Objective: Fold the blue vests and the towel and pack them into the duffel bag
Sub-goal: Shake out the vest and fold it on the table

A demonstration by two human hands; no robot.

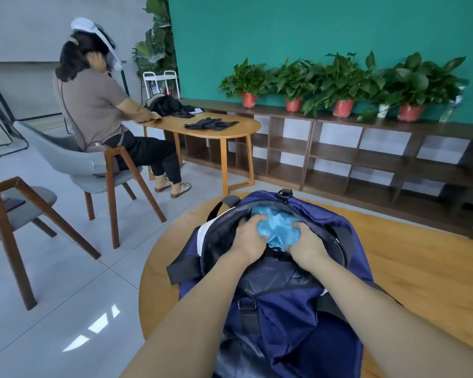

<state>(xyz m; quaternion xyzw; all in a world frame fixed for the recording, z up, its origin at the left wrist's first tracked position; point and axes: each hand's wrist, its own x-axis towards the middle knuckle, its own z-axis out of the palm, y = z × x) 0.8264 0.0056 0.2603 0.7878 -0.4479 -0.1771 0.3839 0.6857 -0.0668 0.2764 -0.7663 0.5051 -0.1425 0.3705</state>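
Inside the open bag on the table, left hand and right hand curl fingers onto a folded vest, pushing it down. Looks like late packing; towel not visible, zip undone.

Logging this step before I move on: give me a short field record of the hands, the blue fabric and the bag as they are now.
left hand: curled on the blue fabric, inside the bag opening
right hand: curled on the same fabric, opposite side
blue fabric: light blue bundle held between both hands, partly inside the bag
duffel bag: navy, open at the top, lying on the round wooden table
towel: cannot tell, not seen apart from the blue bundle
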